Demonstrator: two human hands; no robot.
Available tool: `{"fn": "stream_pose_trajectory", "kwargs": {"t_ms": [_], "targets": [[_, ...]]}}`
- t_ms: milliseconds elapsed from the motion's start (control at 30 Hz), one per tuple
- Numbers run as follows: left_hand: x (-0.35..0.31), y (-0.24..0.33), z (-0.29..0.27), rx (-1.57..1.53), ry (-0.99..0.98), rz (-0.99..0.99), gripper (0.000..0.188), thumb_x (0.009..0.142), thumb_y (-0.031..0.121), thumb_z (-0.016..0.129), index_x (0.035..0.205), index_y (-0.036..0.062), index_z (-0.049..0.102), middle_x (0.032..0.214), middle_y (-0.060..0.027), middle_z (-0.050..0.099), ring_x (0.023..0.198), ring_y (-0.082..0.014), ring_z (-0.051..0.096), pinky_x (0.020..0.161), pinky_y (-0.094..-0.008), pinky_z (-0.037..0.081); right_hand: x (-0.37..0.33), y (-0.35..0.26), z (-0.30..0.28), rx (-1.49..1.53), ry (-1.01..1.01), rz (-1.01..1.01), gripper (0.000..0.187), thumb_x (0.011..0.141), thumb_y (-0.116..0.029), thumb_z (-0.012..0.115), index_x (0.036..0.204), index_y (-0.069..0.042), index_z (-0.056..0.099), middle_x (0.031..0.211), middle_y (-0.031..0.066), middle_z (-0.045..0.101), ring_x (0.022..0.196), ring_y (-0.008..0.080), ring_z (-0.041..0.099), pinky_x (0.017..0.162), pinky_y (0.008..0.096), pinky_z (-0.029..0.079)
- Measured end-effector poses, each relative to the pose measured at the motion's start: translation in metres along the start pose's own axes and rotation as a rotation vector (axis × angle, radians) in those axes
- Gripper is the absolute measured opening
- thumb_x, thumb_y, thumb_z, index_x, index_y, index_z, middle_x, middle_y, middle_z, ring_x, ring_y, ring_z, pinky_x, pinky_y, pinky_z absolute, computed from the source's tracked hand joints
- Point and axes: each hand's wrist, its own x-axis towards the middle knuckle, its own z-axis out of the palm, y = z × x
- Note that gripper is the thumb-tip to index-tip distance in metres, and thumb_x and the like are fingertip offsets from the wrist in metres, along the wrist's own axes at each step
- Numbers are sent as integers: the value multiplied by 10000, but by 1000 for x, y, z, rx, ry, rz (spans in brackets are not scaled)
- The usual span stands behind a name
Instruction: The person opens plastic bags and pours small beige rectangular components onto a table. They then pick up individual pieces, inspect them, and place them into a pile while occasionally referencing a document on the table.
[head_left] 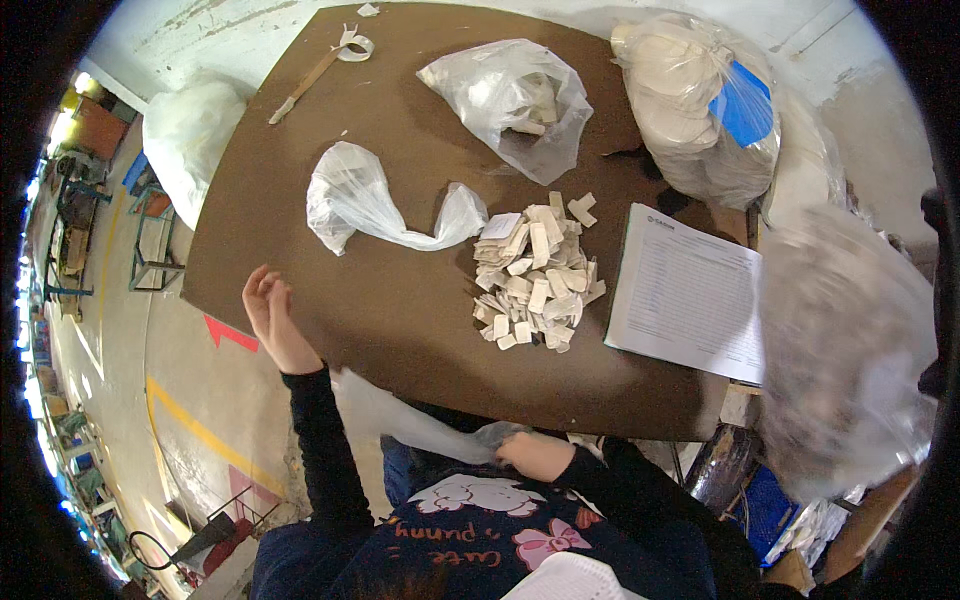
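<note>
My right hand [538,456] is closed on the gathered end of a thin clear plastic bag [415,415], close to my body at the table's near edge. The bag stretches leftward from it, looking flat and blurred. Over the left edge of the table, my left hand [275,318] is raised with slightly bent fingers apart and nothing visible in them. A heap of small off-white rectangular pieces [540,270] lies on the brown table [400,310], with a little paper slip [500,226] at its upper left. Behind it rests a twisted translucent plastic bag [350,195].
An open plastic bag [515,100] with pale pieces stands at the back. Printed sheets [688,290] lie right of the heap. Large filled bags [700,110] crowd the right corner; another hanging bag [850,340] is on the right. A tape roll [356,46] sits far left.
</note>
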Motion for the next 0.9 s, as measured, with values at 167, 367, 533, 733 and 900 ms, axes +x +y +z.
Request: {"fn": "stream_pose_trajectory", "kwargs": {"t_ms": [167, 367, 533, 733, 900], "targets": [[-15, 35, 61, 729, -724, 631, 360, 859, 129, 641, 1205, 62, 569, 1197, -87, 592, 1144, -271, 546, 1017, -401, 384, 8, 7, 51, -212, 186, 319, 441, 860, -210, 594, 1283, -107, 528, 1193, 164, 538, 1109, 392, 553, 863, 535, 485], [-29, -12, 117, 877, -796, 692, 252, 810, 155, 675, 1054, 102, 640, 1018, -61, 617, 998, -278, 570, 874, -424, 416, -20, -63, -15, -44, 247, 441, 596, 862, -310, 636, 1403, -199, 413, 1319, 174, 477, 1096, 380, 570, 830, 496, 521], [-30, -29, 110, 299, -678, 310, 100, 884, 43, 625, 918, -30, 566, 804, -97, 541, 755, -175, 518, 709, -284, 423, -56, -59, -54, -16, 639, -9, 540, 834, -208, 674, 1342, -180, 493, 1340, 179, 482, 1081, 333, 581, 888, 420, 506], [-23, 0, 89, 105, -507, 191, 118, 937, 77, 577, 1008, -17, 578, 943, -60, 592, 898, -124, 507, 835, -263, 413, -108, -40, -86, -736, 1705, 335, 758, 727, -315, 811, 1372, -126, 459, 1365, 204, 476, 1274, 415, 432, 1094, 586, 218], [-16, -4, 68, 440, -657, 301, 158, 885, 54, 601, 1020, -26, 582, 941, -123, 589, 895, -229, 561, 850, -292, 421, -165, 9, -129, -435, 2048, 785, 694, 679, -220, 812, 1293, -102, 510, 1230, 227, 576, 1207, 326, 518, 1088, 529, 279]]}}
